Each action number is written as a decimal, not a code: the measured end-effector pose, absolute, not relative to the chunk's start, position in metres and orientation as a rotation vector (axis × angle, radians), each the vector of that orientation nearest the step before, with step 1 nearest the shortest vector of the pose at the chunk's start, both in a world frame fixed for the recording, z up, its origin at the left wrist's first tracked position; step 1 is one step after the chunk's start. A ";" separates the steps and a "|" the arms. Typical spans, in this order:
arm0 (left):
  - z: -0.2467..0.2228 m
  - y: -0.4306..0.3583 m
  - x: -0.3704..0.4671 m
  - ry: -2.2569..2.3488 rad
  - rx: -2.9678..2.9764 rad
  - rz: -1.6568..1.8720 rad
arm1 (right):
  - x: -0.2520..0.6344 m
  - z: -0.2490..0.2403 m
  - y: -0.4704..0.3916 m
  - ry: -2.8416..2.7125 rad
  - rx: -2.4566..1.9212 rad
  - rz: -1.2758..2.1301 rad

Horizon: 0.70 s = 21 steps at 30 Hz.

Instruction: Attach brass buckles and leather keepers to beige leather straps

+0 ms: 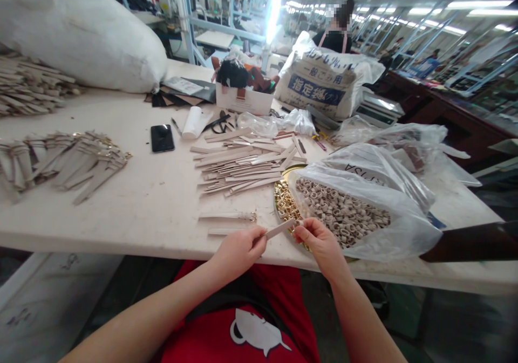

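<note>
One strap point(280, 228) spans from the left hand point(239, 250) to the right hand point(320, 243), near the front edge of the worktop point(162, 212). Left grip: clamped on the strap. Right grip: fingers together at the strap's far end; any part between them is too small to identify. The tray point(275, 207) holds metal parts point(285, 199); the bag point(408, 236) beside them contains loops point(343, 212). The pile point(243, 163) lies beyond the hands.
</note>
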<state>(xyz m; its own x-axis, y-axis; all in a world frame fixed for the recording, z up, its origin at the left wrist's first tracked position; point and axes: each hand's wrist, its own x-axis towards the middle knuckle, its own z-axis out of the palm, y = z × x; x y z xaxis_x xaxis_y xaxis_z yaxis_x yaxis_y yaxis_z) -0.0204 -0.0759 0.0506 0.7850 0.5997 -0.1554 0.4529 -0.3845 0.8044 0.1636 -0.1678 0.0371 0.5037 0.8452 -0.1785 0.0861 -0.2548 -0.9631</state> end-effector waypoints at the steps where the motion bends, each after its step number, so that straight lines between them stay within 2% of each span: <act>1: 0.050 -0.076 -0.021 0.781 2.038 0.193 | 0.163 0.036 -0.169 -0.825 -1.688 0.877; 8: 0.050 -0.073 -0.026 0.725 1.935 0.110 | 0.159 0.031 -0.170 -0.757 -1.633 0.859; 14: 0.049 -0.068 -0.028 0.703 2.015 -0.008 | 0.144 0.028 -0.172 -0.793 -1.612 1.104; 18: 0.046 -0.072 -0.024 0.682 1.921 0.110 | 0.125 0.021 -0.175 -0.783 -1.534 1.236; 21: 0.041 -0.074 -0.022 0.661 1.738 0.161 | 0.132 0.018 -0.172 -0.858 -1.537 1.167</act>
<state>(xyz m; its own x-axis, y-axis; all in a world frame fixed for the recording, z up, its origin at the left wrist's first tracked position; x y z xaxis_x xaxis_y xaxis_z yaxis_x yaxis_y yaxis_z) -0.0221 -0.0744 0.0410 0.8283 0.5085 -0.2352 0.3434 -0.1291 0.9303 0.1322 -0.1715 0.0184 0.2875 0.9216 -0.2609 -0.0251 -0.2650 -0.9639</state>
